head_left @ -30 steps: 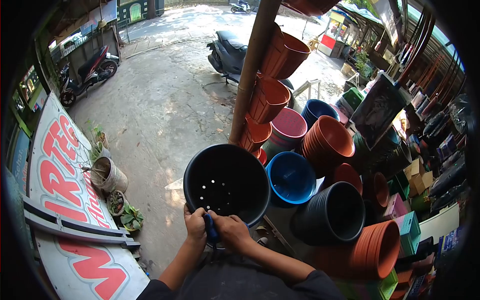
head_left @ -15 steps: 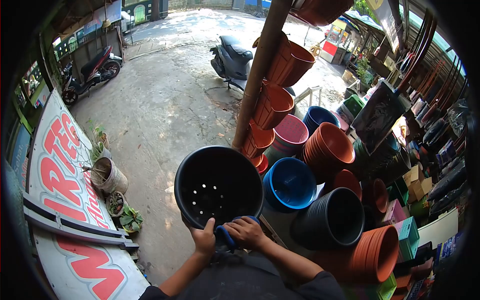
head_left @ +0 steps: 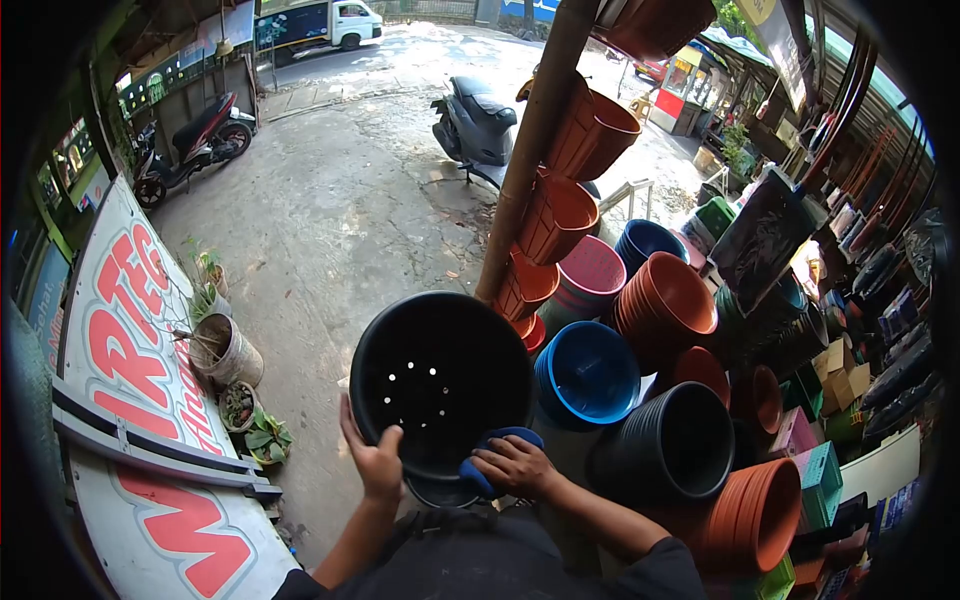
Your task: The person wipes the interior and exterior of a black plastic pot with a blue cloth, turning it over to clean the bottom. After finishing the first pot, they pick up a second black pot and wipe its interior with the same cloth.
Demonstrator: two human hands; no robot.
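A black plastic plant pot (head_left: 470, 350) with a ring of drainage holes is tilted so that its inside faces me. My left hand (head_left: 376, 462) grips its lower left rim, thumb over the edge and fingers behind the wall. At the lower right rim, my right hand (head_left: 512, 466) presses a blue cloth (head_left: 484, 484) against the pot, its fingers closed on the cloth. Part of a dark rounded surface shows below the pot, between the two hands.
To the right stand stacked blue pots (head_left: 590, 375), black pots (head_left: 690, 440) and terracotta pots (head_left: 755, 515). A wooden post (head_left: 525, 170) carries hanging brown pots. On the left leans a lettered sign (head_left: 150, 350) beside potted plants (head_left: 228, 350). A scooter (head_left: 478, 125) is parked ahead.
My left hand has slid left along the rim. My right hand and the cloth have shifted right, apart from the left hand. A small truck has appeared on the road.
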